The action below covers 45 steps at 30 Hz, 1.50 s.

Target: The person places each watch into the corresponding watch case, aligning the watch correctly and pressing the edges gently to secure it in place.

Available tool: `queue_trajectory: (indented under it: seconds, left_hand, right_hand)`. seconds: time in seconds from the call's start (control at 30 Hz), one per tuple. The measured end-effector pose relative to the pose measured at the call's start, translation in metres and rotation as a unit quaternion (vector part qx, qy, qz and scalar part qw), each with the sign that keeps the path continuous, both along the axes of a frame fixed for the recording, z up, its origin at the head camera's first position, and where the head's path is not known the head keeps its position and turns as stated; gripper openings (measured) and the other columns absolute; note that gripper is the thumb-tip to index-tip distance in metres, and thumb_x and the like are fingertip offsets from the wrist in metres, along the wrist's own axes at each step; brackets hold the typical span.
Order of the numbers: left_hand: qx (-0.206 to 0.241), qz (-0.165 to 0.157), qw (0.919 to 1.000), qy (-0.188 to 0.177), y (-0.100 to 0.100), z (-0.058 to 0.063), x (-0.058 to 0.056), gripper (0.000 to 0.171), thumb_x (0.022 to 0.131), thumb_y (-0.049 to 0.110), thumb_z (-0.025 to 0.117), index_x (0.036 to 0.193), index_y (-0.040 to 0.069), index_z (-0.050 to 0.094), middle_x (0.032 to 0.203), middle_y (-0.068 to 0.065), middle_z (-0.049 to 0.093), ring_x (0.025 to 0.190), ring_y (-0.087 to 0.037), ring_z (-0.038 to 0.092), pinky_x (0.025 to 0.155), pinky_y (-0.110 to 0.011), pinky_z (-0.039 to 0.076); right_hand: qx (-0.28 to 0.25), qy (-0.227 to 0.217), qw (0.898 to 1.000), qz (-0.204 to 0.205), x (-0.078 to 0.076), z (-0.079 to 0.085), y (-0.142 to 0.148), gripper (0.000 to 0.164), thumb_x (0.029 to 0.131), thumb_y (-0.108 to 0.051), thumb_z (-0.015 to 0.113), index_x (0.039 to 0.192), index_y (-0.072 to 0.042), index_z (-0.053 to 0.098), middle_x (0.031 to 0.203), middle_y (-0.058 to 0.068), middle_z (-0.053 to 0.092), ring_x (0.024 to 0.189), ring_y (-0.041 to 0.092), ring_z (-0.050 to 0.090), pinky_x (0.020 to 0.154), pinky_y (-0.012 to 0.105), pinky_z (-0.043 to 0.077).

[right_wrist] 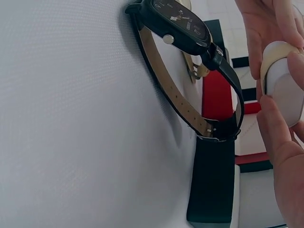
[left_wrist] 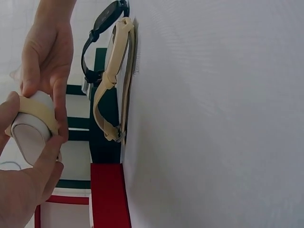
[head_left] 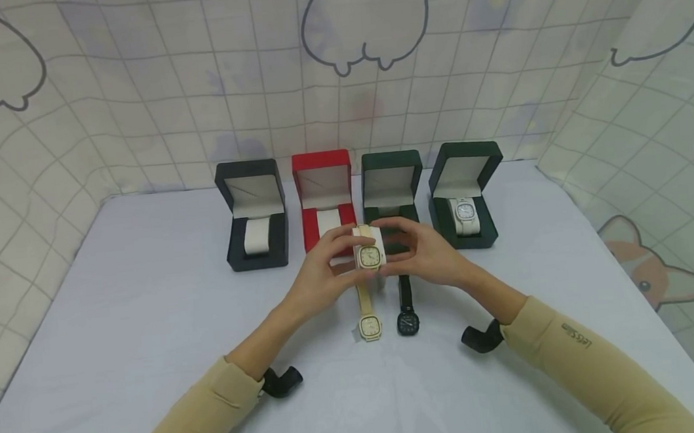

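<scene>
Standing open left of the frame's centre, a near-black box [head_left: 260, 263] held a pale pillow [head_left: 257, 236]. Next came a red box [head_left: 321, 160], its lower front partly hidden by the left hand [head_left: 317, 273]. That hand's fingers were bent about the left side of a white cushion [head_left: 378, 236] at mid-frame, one crossing the upper part, the thumb below. Wrapped around the cushion was a gold-rimmed watch [head_left: 370, 257], its dial lying between the two sets of fingertips; the wrist views showed it raised off the white table [head_left: 163, 292]. Below it, a cream watch [head_left: 370, 327] rested on the tabletop. Behind the hands, right of centre, stood a green box [head_left: 390, 161], with a black watch [head_left: 408, 322] lower in the frame. The right hand [head_left: 432, 254] grasped the cushion's right side, fingers and thumb curved against it. Farthest right, a second green box [head_left: 464, 151] contained a silver watch [head_left: 465, 211].
</scene>
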<state>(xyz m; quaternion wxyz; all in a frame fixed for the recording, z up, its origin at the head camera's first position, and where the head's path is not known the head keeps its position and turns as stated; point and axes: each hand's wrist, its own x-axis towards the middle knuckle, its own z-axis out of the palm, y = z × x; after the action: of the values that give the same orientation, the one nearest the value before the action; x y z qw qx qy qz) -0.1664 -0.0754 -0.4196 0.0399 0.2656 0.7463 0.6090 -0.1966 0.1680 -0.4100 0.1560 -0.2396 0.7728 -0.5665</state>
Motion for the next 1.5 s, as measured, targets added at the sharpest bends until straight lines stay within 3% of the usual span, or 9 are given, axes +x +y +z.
queue_trajectory:
  seconds: [0.3,0.73,1.07,1.5]
  left_hand:
    - [-0.005,0.007,1.0,-0.003,0.0,0.0,-0.001,0.049,0.09,0.009,0.081,0.136,0.014,0.066,0.155,-0.007,0.04,0.13,-0.029,0.051,0.098,-0.038,0.054]
    - [-0.023,0.035,0.999,-0.011,0.002,-0.001,-0.005,0.049,0.09,0.014,0.082,0.137,0.018,0.067,0.153,-0.007,0.041,0.134,-0.027,0.046,0.103,-0.042,0.051]
    - [-0.043,0.038,0.9982,-0.016,0.002,-0.001,-0.008,0.05,0.094,0.019,0.078,0.141,0.024,0.064,0.146,0.0,0.05,0.128,-0.023,0.052,0.098,-0.039,0.054]
    - [-0.026,0.048,0.995,-0.084,0.004,0.001,-0.01,0.051,0.093,0.023,0.079,0.14,0.032,0.063,0.14,0.002,0.053,0.125,-0.027,0.055,0.096,-0.045,0.054]
  right_hand:
    - [0.0,0.006,1.0,-0.009,0.0,-0.001,-0.003,0.076,0.085,-0.003,0.084,0.15,-0.01,0.046,0.149,0.01,0.047,0.129,0.032,0.057,0.091,0.035,0.057]
    - [-0.012,0.044,0.999,-0.009,0.0,-0.003,-0.005,0.075,0.084,0.001,0.084,0.148,-0.011,0.047,0.151,0.007,0.045,0.133,0.034,0.052,0.093,0.034,0.056]
    - [-0.016,0.063,0.998,-0.01,0.001,-0.002,-0.006,0.076,0.083,0.002,0.084,0.148,-0.011,0.047,0.152,0.005,0.044,0.134,0.03,0.053,0.094,0.033,0.055]
    - [-0.02,0.076,0.997,-0.013,0.001,0.001,-0.007,0.078,0.081,0.008,0.083,0.148,-0.007,0.046,0.153,0.007,0.043,0.134,0.032,0.052,0.095,0.034,0.055]
